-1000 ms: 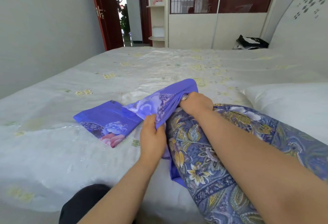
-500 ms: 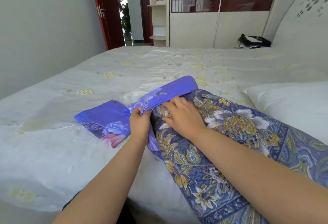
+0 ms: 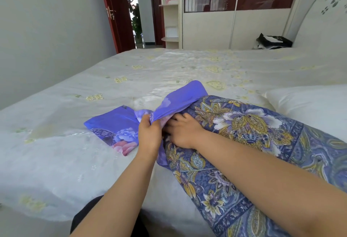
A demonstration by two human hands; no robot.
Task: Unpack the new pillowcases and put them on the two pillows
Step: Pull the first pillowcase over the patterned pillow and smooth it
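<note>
- Left hand (image 3: 149, 135) closed on the bunched edge of the purple pillowcase (image 3: 176, 98), lifting it; now closer in beside the right hand than half a second ago.
- Right hand (image 3: 183, 132) flat on the near end of the patterned pillow (image 3: 244, 142), fingers straight and partly under the lifted purple edge; a second ago gripping the cloth higher up.
- Fingertips of the right hand hidden by the cloth; cannot tell what they touch.
- Purple pillowcase raised over the pillow's end, its far part flat on the bed (image 3: 56, 152) toward the left edge, pink flower print showing.
- Patterned pillow lying across the bed's near right corner, cut off at the bottom-right frame edge, partly covered by the right forearm.
- White pillow (image 3: 309, 109) just behind it at the right edge, cut off.
- Dark bundle (image 3: 272, 41) at the far right corner; contents hard to make out.
</note>
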